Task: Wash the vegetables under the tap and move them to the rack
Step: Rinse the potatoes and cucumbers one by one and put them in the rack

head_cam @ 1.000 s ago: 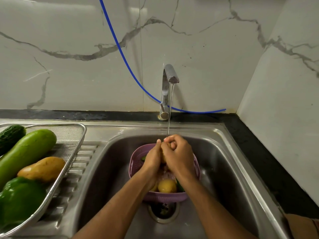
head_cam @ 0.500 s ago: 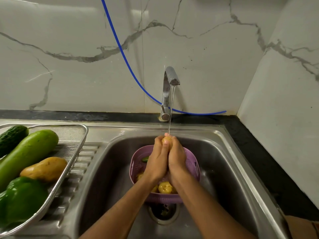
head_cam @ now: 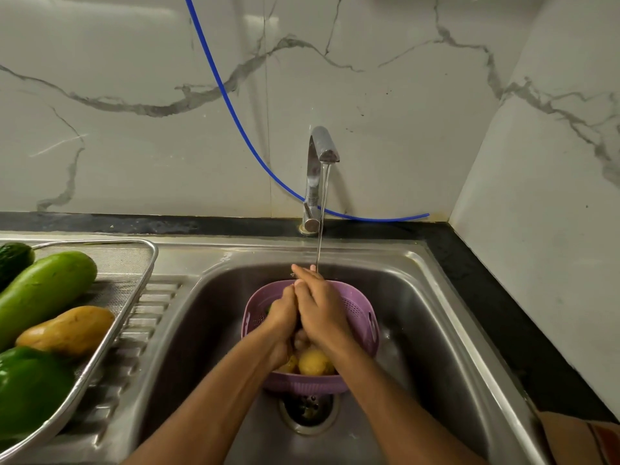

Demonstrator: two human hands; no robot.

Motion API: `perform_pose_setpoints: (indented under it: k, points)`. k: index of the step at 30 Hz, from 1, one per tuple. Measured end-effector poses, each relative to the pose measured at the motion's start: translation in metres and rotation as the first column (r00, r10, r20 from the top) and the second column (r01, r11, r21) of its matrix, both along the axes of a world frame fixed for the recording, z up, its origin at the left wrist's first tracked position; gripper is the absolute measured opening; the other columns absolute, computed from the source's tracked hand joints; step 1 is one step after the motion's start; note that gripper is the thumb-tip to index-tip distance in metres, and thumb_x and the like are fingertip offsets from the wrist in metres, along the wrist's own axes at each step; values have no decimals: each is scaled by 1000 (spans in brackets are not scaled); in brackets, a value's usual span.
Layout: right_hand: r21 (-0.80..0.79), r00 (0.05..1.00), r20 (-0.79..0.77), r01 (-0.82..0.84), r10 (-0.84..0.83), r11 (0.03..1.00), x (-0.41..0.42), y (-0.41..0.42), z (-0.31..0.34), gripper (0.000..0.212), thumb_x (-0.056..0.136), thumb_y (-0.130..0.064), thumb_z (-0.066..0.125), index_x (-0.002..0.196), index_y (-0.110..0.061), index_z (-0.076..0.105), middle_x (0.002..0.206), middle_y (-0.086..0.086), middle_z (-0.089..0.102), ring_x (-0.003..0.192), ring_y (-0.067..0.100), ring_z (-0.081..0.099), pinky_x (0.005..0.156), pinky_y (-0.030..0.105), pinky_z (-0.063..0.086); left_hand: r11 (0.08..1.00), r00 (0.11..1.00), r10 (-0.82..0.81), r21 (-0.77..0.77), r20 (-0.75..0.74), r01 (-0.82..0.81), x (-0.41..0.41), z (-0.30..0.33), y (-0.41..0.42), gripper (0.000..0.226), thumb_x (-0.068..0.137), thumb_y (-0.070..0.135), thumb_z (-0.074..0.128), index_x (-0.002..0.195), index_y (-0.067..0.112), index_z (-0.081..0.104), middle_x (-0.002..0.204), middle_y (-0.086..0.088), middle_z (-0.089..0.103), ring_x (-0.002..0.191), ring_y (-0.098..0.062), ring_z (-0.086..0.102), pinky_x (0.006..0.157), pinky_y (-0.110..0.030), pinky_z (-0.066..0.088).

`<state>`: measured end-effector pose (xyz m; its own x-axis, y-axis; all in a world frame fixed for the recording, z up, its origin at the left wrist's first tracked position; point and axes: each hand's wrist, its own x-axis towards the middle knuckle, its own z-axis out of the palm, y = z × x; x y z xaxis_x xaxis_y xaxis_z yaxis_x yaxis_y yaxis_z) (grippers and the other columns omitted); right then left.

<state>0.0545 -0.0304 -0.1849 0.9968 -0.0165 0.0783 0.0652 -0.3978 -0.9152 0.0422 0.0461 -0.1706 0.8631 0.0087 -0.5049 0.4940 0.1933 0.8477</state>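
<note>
My left hand (head_cam: 281, 313) and my right hand (head_cam: 318, 307) are pressed palm to palm over a purple colander (head_cam: 365, 317) in the sink, with a small potato held between them and almost wholly hidden. My fingertips touch the thin stream of water falling from the steel tap (head_cam: 318, 156). Below my wrists, a yellow potato (head_cam: 313, 362) and other vegetables lie in the colander. On the left, the wire rack (head_cam: 134, 297) holds a long pale green gourd (head_cam: 43, 286), a large potato (head_cam: 67, 330), a green pepper (head_cam: 30, 387) and a dark cucumber (head_cam: 13, 260).
The steel sink (head_cam: 436, 330) has its drain (head_cam: 307, 411) just in front of the colander. The rack rests on the ribbed drainboard (head_cam: 144, 330). A blue hose (head_cam: 235, 115) runs down the marble wall behind the tap. A black counter (head_cam: 486, 297) borders the sink on the right.
My hands have rubbed the potato under the stream. It showed at my fingertips half a second ago and is now covered as my right palm slid over the left.
</note>
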Motion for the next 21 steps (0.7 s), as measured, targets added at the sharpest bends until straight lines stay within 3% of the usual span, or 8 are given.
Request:
perform_pose_setpoints:
  k: [2,5,9,11,14,16,19,21]
  points:
    - [39,999,47,1,-3,999,-1,0,4,40,111,-22,39,149,-24,53,152,-4,54,142,9,46,112,20,39,998,996,-16,56,86,12,2,-1,-1,53,111,44,30,113,6,67,91,-9,71,72,-16,64,58,-28,52]
    - [249,996,6,81,-85,965,0,-2,13,39,112,-25,39,147,-24,55,145,-5,59,135,9,53,100,13,42,970,888,-114,241,445,3,2,-3,-4,38,112,37,28,124,13,54,105,-3,67,101,-17,68,87,-34,56]
    - [575,951,-271,286,-151,767,-5,-11,34,30,105,-35,53,125,-21,70,115,3,73,110,17,68,82,25,55,840,722,-382,542,576,12,0,-11,-5,42,109,43,30,149,30,25,118,4,63,95,-9,69,79,-28,59]
    - [673,901,-429,362,-59,644,-8,-16,39,33,102,-38,56,115,-14,74,108,11,76,104,22,71,86,35,58,736,647,-488,674,585,-54,0,-13,0,48,108,45,32,152,37,15,127,6,52,97,-8,64,81,-31,58]
    - [718,854,-517,395,59,573,-9,-17,34,41,104,-42,51,115,-9,75,107,14,78,108,27,72,100,44,55,578,582,-590,796,560,-181,1,-17,7,51,104,54,27,152,39,16,122,7,43,89,-6,58,70,-31,56]
    - [671,836,-547,406,45,621,-8,-11,28,45,105,-46,49,113,-10,75,107,14,78,107,28,71,102,47,54,542,633,-567,818,527,-194,1,-20,7,52,104,55,24,152,33,21,124,5,48,89,-9,60,71,-36,58]
    - [441,874,-462,371,-147,818,-6,-1,25,40,107,-45,45,119,-17,71,108,9,74,107,23,67,102,45,53,606,747,-472,788,467,-110,0,-19,4,43,108,52,24,142,27,28,105,7,65,88,-12,67,78,-44,60]
    - [390,922,-330,329,-203,860,-6,-1,26,33,110,-36,43,129,-23,66,120,2,70,114,19,63,104,38,50,687,775,-442,726,452,-32,1,-18,3,33,110,45,25,133,24,34,94,8,66,85,-12,69,79,-44,60]
